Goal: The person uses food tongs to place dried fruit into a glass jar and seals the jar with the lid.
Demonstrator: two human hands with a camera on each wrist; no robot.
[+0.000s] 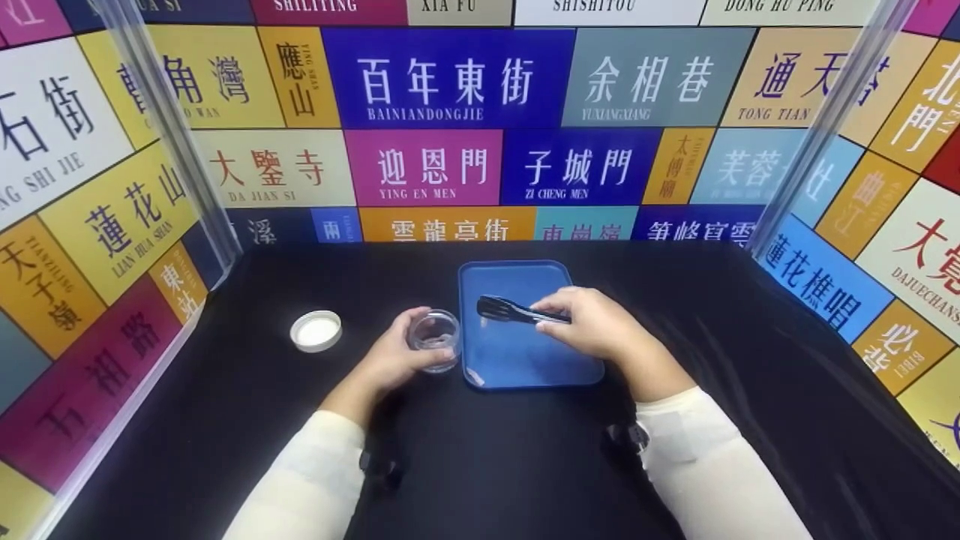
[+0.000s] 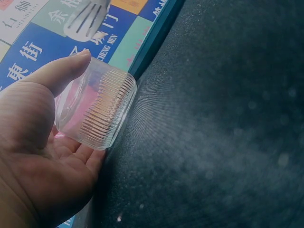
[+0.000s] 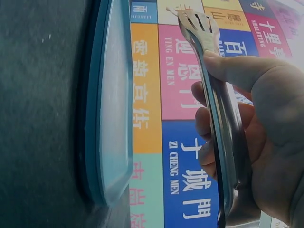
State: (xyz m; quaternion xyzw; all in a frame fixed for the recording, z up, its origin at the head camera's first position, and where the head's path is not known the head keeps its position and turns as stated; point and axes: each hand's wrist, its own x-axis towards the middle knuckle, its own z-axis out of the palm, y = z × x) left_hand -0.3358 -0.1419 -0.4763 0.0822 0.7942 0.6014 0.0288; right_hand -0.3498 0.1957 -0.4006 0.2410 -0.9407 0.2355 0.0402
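My left hand [image 1: 396,351] grips a clear, open-topped jar [image 1: 436,360] beside the left edge of a blue tray [image 1: 544,367]. In the left wrist view the thumb lies along one side of the jar [image 2: 102,104], and its ribbed base faces the black cloth. My right hand [image 1: 600,324] holds a pair of tongs [image 1: 504,309] above the tray, with their slotted head pointing left toward the jar. Seen from the right wrist, the fingers wrap the arms of the tongs [image 3: 227,137]. A tiny pale piece [image 3: 172,10] shows at their tip; its kind is unclear.
A round white lid [image 1: 316,331] lies on the black cloth [image 1: 480,465], left of the jar. At the tray's near left corner is a small pale mark or scrap [image 1: 474,376]. Printed panels [image 1: 450,79] with clear corner posts [image 1: 817,120] enclose the back and sides.
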